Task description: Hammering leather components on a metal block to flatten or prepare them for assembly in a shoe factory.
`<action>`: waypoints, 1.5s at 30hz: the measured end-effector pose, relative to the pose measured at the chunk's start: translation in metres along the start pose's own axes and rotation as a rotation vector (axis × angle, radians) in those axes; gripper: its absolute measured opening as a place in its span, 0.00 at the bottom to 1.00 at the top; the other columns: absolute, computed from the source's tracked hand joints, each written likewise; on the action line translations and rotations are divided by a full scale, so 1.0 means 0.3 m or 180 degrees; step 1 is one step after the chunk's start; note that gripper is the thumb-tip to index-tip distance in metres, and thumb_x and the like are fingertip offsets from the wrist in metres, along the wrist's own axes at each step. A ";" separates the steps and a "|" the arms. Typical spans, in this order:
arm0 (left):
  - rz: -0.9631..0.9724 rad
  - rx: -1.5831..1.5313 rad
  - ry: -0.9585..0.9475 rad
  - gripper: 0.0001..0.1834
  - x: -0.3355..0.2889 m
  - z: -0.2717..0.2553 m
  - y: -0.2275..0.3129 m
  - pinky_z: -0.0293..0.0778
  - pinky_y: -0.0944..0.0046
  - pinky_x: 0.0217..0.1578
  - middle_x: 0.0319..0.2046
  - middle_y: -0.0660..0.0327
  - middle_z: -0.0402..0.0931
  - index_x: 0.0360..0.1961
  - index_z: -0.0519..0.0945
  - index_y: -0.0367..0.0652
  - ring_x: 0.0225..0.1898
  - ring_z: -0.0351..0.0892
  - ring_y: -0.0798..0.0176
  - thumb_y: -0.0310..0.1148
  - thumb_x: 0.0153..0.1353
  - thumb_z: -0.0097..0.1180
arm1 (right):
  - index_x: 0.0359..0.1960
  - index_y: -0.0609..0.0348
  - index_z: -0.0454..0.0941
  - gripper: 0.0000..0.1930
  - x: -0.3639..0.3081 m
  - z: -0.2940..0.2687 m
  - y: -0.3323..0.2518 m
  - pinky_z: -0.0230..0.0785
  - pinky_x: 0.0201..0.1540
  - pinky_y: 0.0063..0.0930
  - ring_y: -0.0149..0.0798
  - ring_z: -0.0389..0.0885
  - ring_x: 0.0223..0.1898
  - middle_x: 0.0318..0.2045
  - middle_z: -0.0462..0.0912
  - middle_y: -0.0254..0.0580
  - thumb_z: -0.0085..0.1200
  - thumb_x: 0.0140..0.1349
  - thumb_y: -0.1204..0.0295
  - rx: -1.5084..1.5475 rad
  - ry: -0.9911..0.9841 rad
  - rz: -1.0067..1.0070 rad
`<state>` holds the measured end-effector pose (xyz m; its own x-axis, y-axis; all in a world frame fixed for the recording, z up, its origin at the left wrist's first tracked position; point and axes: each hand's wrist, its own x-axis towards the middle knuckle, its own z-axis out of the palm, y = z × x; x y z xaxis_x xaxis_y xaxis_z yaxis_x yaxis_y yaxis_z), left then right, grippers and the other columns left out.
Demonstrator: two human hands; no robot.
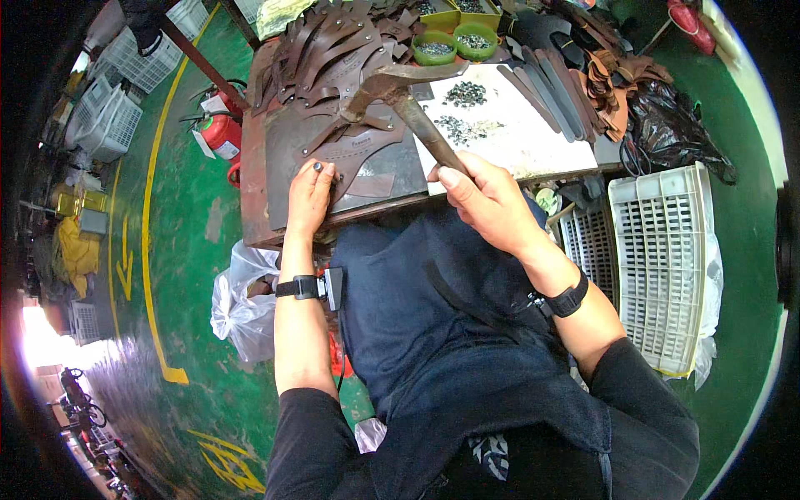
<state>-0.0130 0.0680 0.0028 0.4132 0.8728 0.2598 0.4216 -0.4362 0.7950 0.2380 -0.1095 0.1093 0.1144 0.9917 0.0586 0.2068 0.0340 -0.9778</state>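
Observation:
My right hand [492,204] is closed round the handle of a hammer [429,129], whose worn metal head is raised above the bench. My left hand [310,200] is closed on a short metal punch [318,167]; only its round top end shows above the fingers. Beneath and beside that hand lies a flat brown leather piece [367,157] with a row of small holes, on a dark metal plate [283,187]. Whatever is under the punch is hidden by my fingers. A pile of brown leather pieces [333,50] with metal studs lies farther back.
On a white board [550,154] sit two heaps of small dark metal fasteners [465,94], with leather strips [554,83] to their right. Two green bowls [433,48] stand behind. White plastic crates [662,267] are at the right, a fire extinguisher [220,133] left of the bench.

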 end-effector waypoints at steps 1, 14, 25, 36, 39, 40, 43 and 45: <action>0.0009 0.0042 -0.0015 0.16 0.000 0.003 0.000 0.69 0.61 0.35 0.27 0.56 0.74 0.31 0.79 0.36 0.31 0.76 0.55 0.39 0.69 0.51 | 0.40 0.61 0.77 0.16 0.001 -0.008 -0.006 0.63 0.31 0.25 0.25 0.65 0.27 0.22 0.68 0.29 0.52 0.70 0.57 0.0010 -0.0056 0.0051; 0.0712 0.0114 0.0143 0.16 -0.002 0.040 -0.017 0.70 0.59 0.36 0.28 0.54 0.74 0.29 0.79 0.35 0.32 0.76 0.52 0.38 0.67 0.53 | 0.45 0.62 0.73 0.17 0.108 0.145 0.145 0.64 0.28 0.31 0.32 0.71 0.23 0.20 0.72 0.32 0.47 0.72 0.58 -0.2060 -0.0558 -0.0524; 0.0480 0.0122 0.0076 0.14 -0.007 0.017 0.038 0.69 0.63 0.34 0.26 0.57 0.72 0.28 0.78 0.34 0.30 0.74 0.58 0.35 0.67 0.54 | 0.44 0.65 0.73 0.17 0.099 0.032 0.147 0.67 0.29 0.33 0.32 0.74 0.25 0.24 0.78 0.37 0.45 0.73 0.60 -0.0053 0.1077 -0.0956; 0.0781 0.0770 0.0384 0.13 -0.056 0.040 0.035 0.71 0.54 0.46 0.40 0.55 0.81 0.33 0.81 0.37 0.43 0.77 0.47 0.38 0.63 0.55 | 0.38 0.57 0.77 0.16 0.031 -0.043 0.097 0.60 0.24 0.23 0.23 0.65 0.19 0.18 0.69 0.26 0.48 0.72 0.56 0.0406 0.0243 0.0314; 0.0818 0.0680 0.0303 0.12 -0.097 0.054 0.041 0.70 0.54 0.46 0.41 0.55 0.81 0.35 0.82 0.40 0.45 0.77 0.48 0.38 0.64 0.53 | 0.37 0.59 0.77 0.17 0.035 0.008 0.118 0.62 0.26 0.25 0.25 0.66 0.22 0.19 0.70 0.29 0.51 0.70 0.56 -0.0115 0.0038 0.0220; 0.0821 0.0728 0.0329 0.12 -0.108 0.059 0.036 0.70 0.54 0.47 0.42 0.56 0.82 0.36 0.82 0.41 0.46 0.77 0.49 0.38 0.64 0.53 | 0.37 0.60 0.77 0.17 0.047 0.032 0.122 0.62 0.26 0.25 0.26 0.65 0.22 0.19 0.71 0.30 0.51 0.70 0.56 -0.0333 -0.0015 0.0155; 0.0726 0.0650 0.0403 0.11 -0.119 0.058 0.025 0.69 0.54 0.49 0.43 0.57 0.82 0.36 0.82 0.41 0.47 0.77 0.50 0.36 0.65 0.53 | 0.39 0.60 0.77 0.17 0.104 0.105 0.020 0.63 0.26 0.26 0.26 0.66 0.23 0.19 0.71 0.33 0.52 0.70 0.57 -0.0472 -0.0193 -0.0148; 0.0656 0.0661 0.0421 0.10 -0.125 0.059 0.026 0.69 0.54 0.49 0.42 0.58 0.82 0.36 0.82 0.41 0.47 0.77 0.51 0.36 0.65 0.53 | 0.42 0.59 0.76 0.14 0.138 0.144 -0.077 0.65 0.27 0.26 0.26 0.69 0.23 0.20 0.72 0.35 0.53 0.69 0.59 -0.0195 -0.0148 -0.0746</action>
<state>-0.0108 0.0281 -0.0105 0.4042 0.7764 0.4836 0.5013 -0.6302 0.5929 0.1959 -0.0638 0.1257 0.0117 0.9623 0.2717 0.2812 0.2576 -0.9245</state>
